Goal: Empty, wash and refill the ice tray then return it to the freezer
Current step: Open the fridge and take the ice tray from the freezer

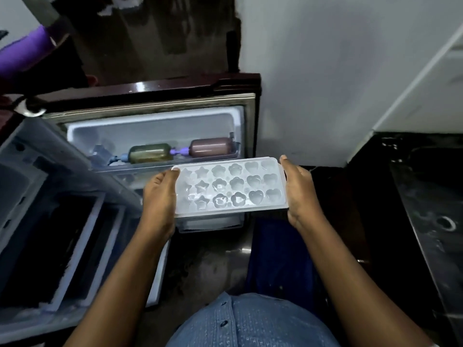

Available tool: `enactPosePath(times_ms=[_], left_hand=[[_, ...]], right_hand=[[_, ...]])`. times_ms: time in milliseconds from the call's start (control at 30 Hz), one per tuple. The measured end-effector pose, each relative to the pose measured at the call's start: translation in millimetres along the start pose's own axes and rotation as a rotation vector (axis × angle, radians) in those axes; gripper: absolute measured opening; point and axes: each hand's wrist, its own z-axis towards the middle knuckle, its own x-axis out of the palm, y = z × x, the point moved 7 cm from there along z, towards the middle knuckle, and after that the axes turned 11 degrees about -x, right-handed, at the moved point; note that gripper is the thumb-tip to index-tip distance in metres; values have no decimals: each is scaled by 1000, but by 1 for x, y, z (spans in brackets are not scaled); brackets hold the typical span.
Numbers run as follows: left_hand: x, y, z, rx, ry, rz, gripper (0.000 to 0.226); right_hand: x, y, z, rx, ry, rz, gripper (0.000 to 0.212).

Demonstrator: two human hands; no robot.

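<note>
A white ice tray (229, 187) with star, flower and heart shaped cups is held level in front of the open fridge. My left hand (160, 199) grips its left short end, thumb on the rim. My right hand (299, 194) grips the right short end the same way. The cups look filled with something clear; whether it is water or ice I cannot tell. The fridge compartment (32, 221) stands open at the left, below the tray's height.
The open fridge door (155, 136) faces me, its shelf holding a green bottle (150, 153) and a brown bottle (211, 147) lying on their sides. A black counter (426, 196) runs along the right. A white wall rises behind. A blue cloth (275, 259) hangs below the tray.
</note>
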Motion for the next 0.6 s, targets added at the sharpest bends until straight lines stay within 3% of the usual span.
enactPosePath(times_ms=[333,600], left_hand=[[122,16,-16,-38,129,94,19],[221,36,-33,-45,219,193,13]], right_hand=[[-118,7,27,20,-183,55,37],[-218,16,37,-22,-296,62,52]])
